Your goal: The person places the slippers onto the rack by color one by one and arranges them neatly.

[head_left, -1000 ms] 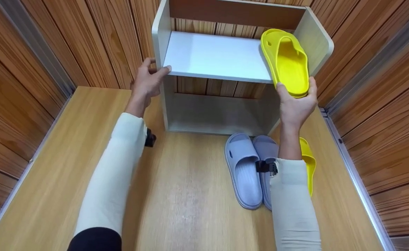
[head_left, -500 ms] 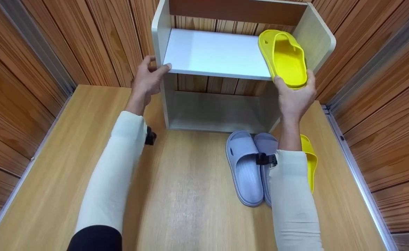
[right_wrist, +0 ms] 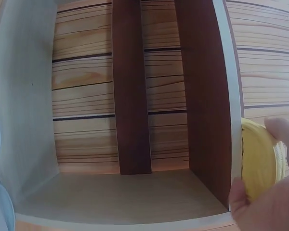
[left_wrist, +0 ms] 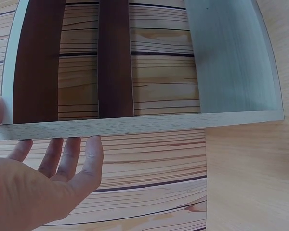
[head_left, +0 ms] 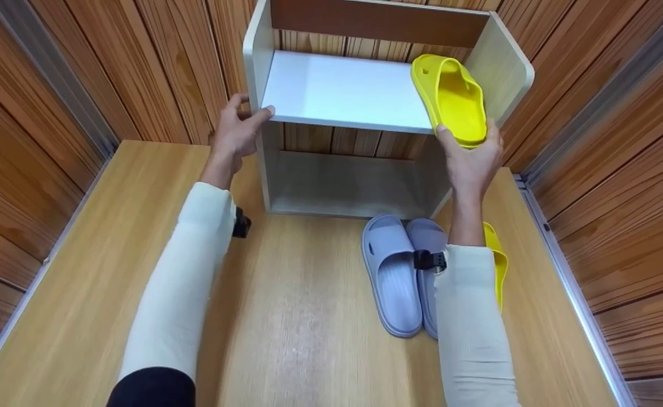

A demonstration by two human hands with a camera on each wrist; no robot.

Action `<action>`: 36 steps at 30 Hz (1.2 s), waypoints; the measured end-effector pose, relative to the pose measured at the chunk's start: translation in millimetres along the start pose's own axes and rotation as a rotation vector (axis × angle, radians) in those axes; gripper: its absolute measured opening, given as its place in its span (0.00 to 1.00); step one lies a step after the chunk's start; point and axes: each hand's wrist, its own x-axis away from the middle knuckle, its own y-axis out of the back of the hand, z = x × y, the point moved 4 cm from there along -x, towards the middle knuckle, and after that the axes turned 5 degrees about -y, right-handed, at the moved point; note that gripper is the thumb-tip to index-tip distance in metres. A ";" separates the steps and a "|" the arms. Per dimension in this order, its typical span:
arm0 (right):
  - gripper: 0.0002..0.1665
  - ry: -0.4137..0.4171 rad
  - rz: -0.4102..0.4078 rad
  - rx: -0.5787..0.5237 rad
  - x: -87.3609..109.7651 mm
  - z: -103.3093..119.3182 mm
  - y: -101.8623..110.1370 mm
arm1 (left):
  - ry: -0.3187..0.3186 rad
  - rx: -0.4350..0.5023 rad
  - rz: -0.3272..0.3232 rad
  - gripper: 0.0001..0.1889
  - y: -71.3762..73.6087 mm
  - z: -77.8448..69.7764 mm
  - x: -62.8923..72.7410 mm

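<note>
My left hand [head_left: 236,131] grips the left side panel of a small two-tier rack [head_left: 345,93], its thumb on the upper board's front corner. In the left wrist view, the fingertips [left_wrist: 93,144] press the panel's outer face. My right hand [head_left: 472,161] holds a yellow slipper [head_left: 460,107] by its heel end, thumb on one side and fingers on the other. The slipper lies toe inward at the right end of the white upper board, its heel past the front edge. In the right wrist view, my right hand [right_wrist: 272,192] partly covers the yellow slipper [right_wrist: 256,159].
A pair of grey slippers, the left one [head_left: 390,277] fully visible, stands on the wooden floor [head_left: 297,316] before the rack's lower right. A second yellow slipper [head_left: 496,260] lies right of them, partly behind my right forearm. Wood-patterned walls [head_left: 619,169] enclose the corner.
The yellow slipper has slid a little deeper onto the upper board, with my right hand following its heel. My left hand stays on the rack's side panel.
</note>
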 end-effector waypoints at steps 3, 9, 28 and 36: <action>0.48 0.019 -0.011 0.072 0.3 -0.5 1.9 | -0.009 0.014 0.002 0.30 -0.9 0.4 -0.5; 0.50 0.015 0.007 0.159 2.7 -4.4 6.4 | 0.004 0.013 0.005 0.31 -2.3 4.3 1.5; 0.51 0.349 0.107 0.617 16.6 2.5 28.0 | 0.000 0.006 -0.007 0.30 -1.0 3.0 0.3; 0.52 0.395 0.182 0.752 14.3 4.9 47.0 | -0.008 0.009 -0.011 0.29 1.0 2.1 -2.5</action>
